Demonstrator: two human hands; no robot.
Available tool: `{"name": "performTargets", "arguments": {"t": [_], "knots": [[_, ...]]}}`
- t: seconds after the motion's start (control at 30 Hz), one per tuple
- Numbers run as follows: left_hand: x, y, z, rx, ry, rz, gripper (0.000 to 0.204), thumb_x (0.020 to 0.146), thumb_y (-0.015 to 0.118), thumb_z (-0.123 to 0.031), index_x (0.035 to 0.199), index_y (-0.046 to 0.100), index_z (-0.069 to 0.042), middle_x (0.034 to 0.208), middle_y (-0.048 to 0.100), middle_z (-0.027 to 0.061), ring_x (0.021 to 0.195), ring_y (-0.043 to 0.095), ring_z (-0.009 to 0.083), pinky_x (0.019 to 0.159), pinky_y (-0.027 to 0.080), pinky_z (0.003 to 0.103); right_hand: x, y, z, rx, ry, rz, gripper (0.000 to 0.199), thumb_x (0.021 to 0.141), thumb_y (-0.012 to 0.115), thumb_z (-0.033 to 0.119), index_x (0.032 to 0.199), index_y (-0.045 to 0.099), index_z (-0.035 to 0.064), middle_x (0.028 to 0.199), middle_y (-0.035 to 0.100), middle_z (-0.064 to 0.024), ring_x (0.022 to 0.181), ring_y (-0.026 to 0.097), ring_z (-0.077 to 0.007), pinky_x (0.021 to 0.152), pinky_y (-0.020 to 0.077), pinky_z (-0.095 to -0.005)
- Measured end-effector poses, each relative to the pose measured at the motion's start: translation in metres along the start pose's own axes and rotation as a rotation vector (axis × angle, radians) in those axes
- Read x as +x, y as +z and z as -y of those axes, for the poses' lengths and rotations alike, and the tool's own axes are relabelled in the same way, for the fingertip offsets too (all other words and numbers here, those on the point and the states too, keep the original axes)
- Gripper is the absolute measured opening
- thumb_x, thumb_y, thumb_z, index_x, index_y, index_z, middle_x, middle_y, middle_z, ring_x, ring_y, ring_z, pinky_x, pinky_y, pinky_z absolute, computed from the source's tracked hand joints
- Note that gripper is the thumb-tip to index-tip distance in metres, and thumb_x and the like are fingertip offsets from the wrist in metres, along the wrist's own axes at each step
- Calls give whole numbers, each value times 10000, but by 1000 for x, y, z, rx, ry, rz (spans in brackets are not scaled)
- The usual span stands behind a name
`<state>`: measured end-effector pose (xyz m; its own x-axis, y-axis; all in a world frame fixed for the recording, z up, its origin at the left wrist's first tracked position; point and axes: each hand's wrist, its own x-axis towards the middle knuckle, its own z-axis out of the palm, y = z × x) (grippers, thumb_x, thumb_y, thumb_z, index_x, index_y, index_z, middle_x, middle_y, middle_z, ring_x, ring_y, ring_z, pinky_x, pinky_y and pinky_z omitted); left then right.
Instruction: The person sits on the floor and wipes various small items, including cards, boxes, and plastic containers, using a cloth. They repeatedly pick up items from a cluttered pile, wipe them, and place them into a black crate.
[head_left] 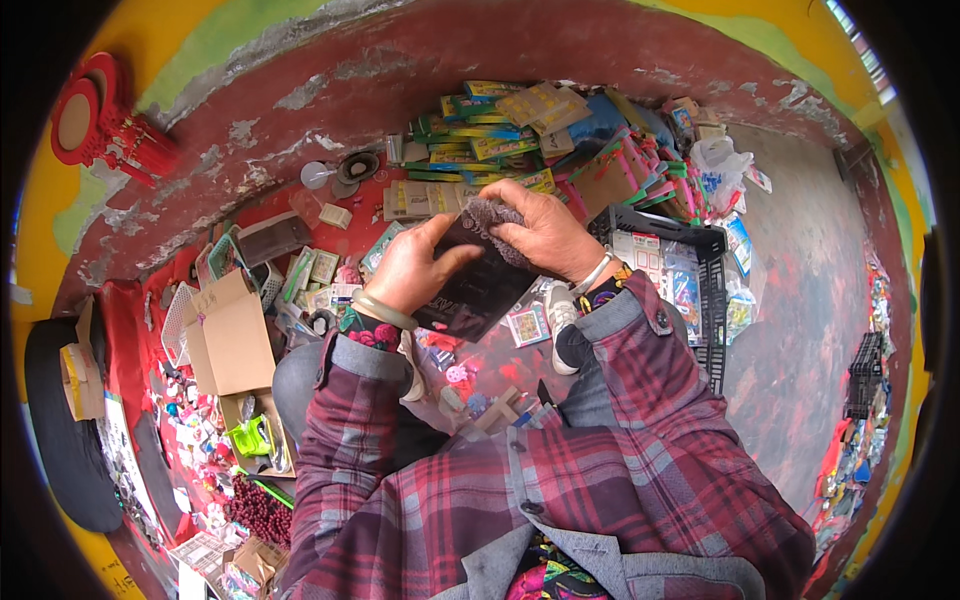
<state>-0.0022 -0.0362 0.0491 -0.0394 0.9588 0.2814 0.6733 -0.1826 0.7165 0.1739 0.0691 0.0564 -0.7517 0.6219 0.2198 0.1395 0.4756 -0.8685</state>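
Observation:
Between my hands, above my knees, is a flat, dark, glossy rectangular case (478, 300) with pale lettering. My left hand (402, 268) grips its left edge, thumb across the front and the other fingers mostly behind. A crumpled grey-purple cloth (492, 220) is bunched in my right hand (548, 232), pressed against the case's upper right part. The fingers of that hand are closed round the cloth. Whether they also grip the case itself cannot be made out. Just below the case, a small packaged item (527, 325) lies on the floor beside my shoe (563, 325).
Ahead by the wall rise stacked yellow-and-green boxes (500, 148) and a pile of pink-and-green packages (640, 165). A black plastic crate (712, 300) with flat packs stands right. On the left are an open cardboard box (235, 340), baskets and scattered trinkets. Red stools (95, 125) sit far left.

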Motion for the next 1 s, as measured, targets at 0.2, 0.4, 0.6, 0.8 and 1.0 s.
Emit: {"name": "performTargets", "arguments": {"t": [0.2, 0.4, 0.6, 0.8, 1.0], "knots": [[-1, 6, 4, -439, -247, 48, 189, 889, 577, -151, 865, 602, 35, 641, 507, 0, 639, 419, 45, 552, 393, 247, 1, 2, -10, 74, 44, 102, 190, 786, 571, 44, 969, 580, -6, 796, 607, -52, 757, 555, -98, 692, 444, -246], [-4, 3, 13, -746, -247, -159, 127, 882, 585, -98, 877, 631, 20, 711, 541, -66, 658, 445, 25, 570, 384, 196, 3, -12, -14, -34, 115, 133, 152, 776, 606, 72, 901, 596, -14, 757, 586, -32, 728, 534, -89, 653, 432, -253], [-7, -8, 16, -858, -311, -232, 137, 872, 604, -109, 910, 643, 16, 764, 588, -50, 701, 487, 21, 614, 390, 169, 1, -34, -9, 86, 188, 239, 192, 762, 632, 108, 904, 600, -17, 747, 585, -41, 709, 532, -99, 646, 429, -258], [-11, -16, 21, -959, -366, -254, 142, 873, 605, -137, 921, 641, -9, 807, 615, -37, 706, 512, 23, 632, 401, 167, -3, -48, -11, 125, 201, 292, 206, 787, 611, 104, 944, 590, -27, 805, 591, -30, 748, 518, -86, 672, 424, -252], [-9, -16, 21, -1152, -433, -269, 129, 882, 586, -139, 912, 642, -27, 831, 642, 4, 717, 562, 57, 642, 434, 183, -4, -48, -22, 234, 202, 116, 182, 772, 623, 102, 898, 600, -27, 760, 609, -48, 724, 531, -93, 655, 429, -265]]}}
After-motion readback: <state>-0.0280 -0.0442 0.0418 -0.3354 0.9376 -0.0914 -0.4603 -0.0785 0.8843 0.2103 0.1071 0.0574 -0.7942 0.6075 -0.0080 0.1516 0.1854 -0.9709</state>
